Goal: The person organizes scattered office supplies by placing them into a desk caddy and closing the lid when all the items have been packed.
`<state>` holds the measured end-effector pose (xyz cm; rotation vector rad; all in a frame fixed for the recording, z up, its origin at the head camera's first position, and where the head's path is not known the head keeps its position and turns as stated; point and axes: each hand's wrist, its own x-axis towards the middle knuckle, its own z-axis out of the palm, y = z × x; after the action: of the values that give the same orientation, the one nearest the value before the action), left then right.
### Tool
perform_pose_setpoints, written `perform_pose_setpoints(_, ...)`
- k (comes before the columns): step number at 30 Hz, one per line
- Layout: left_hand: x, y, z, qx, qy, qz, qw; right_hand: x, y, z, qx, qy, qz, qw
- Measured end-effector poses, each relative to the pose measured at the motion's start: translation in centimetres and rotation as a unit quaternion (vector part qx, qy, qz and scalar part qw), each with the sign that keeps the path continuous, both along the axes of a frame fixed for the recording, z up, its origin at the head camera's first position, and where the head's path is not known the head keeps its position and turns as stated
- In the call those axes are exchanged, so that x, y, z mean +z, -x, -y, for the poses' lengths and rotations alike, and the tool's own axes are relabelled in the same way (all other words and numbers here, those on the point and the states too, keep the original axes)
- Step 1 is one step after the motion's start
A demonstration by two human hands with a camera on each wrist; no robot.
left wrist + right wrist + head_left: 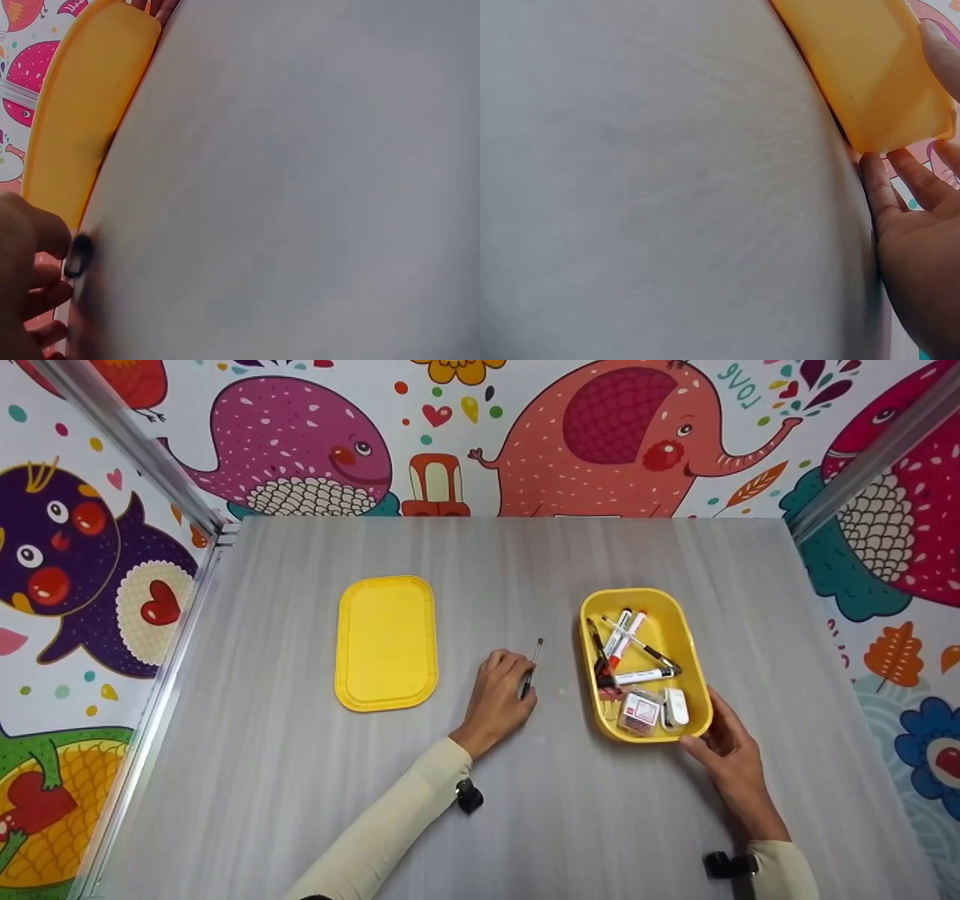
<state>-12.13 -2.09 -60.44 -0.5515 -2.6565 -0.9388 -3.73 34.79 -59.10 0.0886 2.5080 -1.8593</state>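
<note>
My left hand (499, 697) is low over the table, its fingers and thumb pinching a pen (538, 649) with a clear barrel and a dark end. In the left wrist view the pen's dark end (79, 256) shows blurred beside the fingers. At the near right corner of a yellow bin (701, 690), my right hand (735, 765) holds on with the thumb at the rim and fingers along the outer wall. Inside lie several pens and markers (637, 677), a small clear box (640, 712) with a label, and a white item (675, 709) of unclear kind.
A flat yellow lid or tray (386, 645) lies left of my left hand. The grey table (525, 570) meets printed cartoon walls at the back and sides, with metal frame posts (127, 442) at the corners.
</note>
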Motion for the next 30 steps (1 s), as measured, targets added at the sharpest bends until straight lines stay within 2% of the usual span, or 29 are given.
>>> perform_pose_setpoints(8,0.00,0.27,0.55,0.005,-0.003,-0.013,0.9999,-0.15,0.05,0.00,-0.002,0.006,-0.003,1.000)
perform_pose_setpoints(18,0.02,0.19,0.82,0.057,0.019,0.001,0.9982,-0.01,0.10,0.02,-0.001,0.006,0.001,1.000)
perform_pose_setpoints(30,0.07,0.15,0.88,0.077,0.016,-0.008,0.9969,-0.31,0.11,-0.15,0.001,-0.010,0.003,1.000)
